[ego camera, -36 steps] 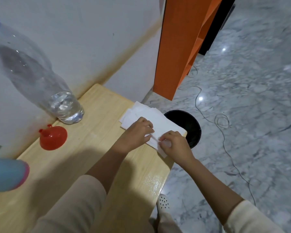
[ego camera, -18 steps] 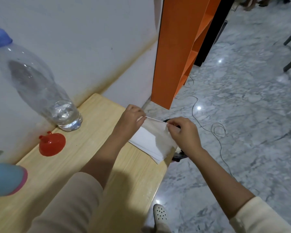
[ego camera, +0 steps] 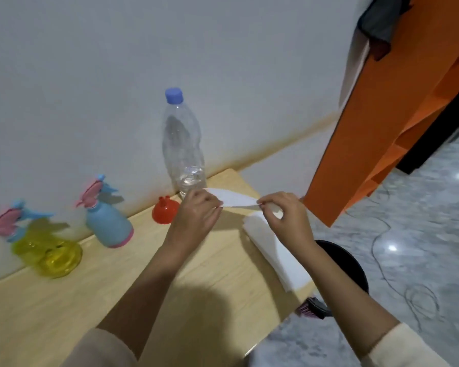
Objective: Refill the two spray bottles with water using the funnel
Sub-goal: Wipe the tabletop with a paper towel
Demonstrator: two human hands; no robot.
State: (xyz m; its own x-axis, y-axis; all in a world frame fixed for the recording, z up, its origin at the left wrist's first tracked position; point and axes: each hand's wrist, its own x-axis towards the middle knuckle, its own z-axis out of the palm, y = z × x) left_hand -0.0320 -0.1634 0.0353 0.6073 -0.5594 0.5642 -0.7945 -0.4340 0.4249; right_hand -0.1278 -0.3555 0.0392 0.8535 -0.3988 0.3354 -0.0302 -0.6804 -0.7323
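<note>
On the wooden table (ego camera: 64, 308), along the wall, left to right:

- Sprayers, 2. Yellow sprayer (ego camera: 51, 256) at far left and blue sprayer (ego camera: 109, 225) near it, apart. Both stand upright with the long axis vertical and pink-and-blue heads on. Both are blurred, so nozzle direction cannot be told.
- Funnel (ego camera: 165, 212), 1, red. It is inverted, wide mouth down on the table and spout pointing up, just beside the water bottle's base and right of the blue sprayer.
- Water bottle (ego camera: 183, 144), 1, clear. It stands upright with a blue cap on and a little water at the bottom.
- Tissue stack (ego camera: 278, 258), 1, white. It lies flat at the table's right end.
- Loose tissue (ego camera: 233, 200), 1. It is held above the table, long axis running left to right between the hands.
- Hands, 2. The left hand (ego camera: 196, 215) pinches the tissue's left end, fingers curled. The right hand (ego camera: 284, 218) pinches its right end, fingers curled.

On the floor to the right: black bin (ego camera: 353, 266), 1; orange shelf (ego camera: 376, 144), 1; cable (ego camera: 419, 300), 1.
</note>
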